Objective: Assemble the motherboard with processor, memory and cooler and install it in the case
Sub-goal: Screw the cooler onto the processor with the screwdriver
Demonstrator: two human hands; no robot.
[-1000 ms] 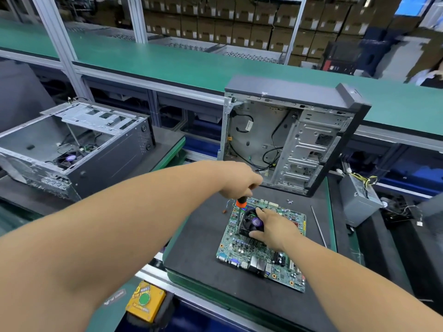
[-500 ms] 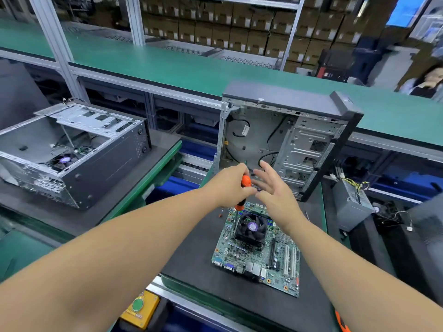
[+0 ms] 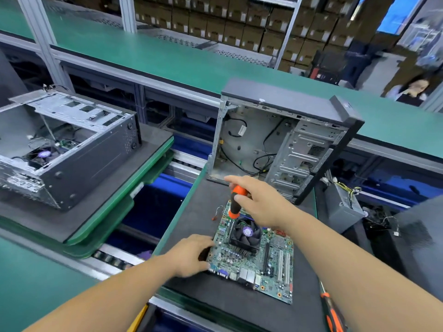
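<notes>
Your right hand point(image 3: 260, 203) reaches forward over the motherboard point(image 3: 254, 256), fingers curled round the orange-and-black handle of a screwdriver point(image 3: 236, 202) that stands nearly upright, its lower end at the far left corner of the cooler point(image 3: 244, 233). Your left hand point(image 3: 191, 254) lies low at the board's left edge, fingers bent over that edge and gripping it; motion blur hides the fingertips. Both forearms are bare.

The motherboard lies flat on a dark grey foam mat point(image 3: 196, 212) that covers the table, nearer the mat's front edge than its back. The cooler, a black fan over metal fins with a purple hub label, sits on the board's far left part. At the mat's back edge an open case point(image 3: 285, 144) stands upright, bare sheet metal inside with loose black cables. A second screwdriver point(image 3: 332, 312) lies by the mat's front right corner.

To the left, on a separate green-edged pallet, a second case point(image 3: 72, 149) lies on its side with a fan showing inside. A power supply point(image 3: 342, 207) with yellow wires sits to the right of the mat. Behind runs a long green bench point(image 3: 167, 61), and beyond it shelves of brown cartons point(image 3: 215, 22).
</notes>
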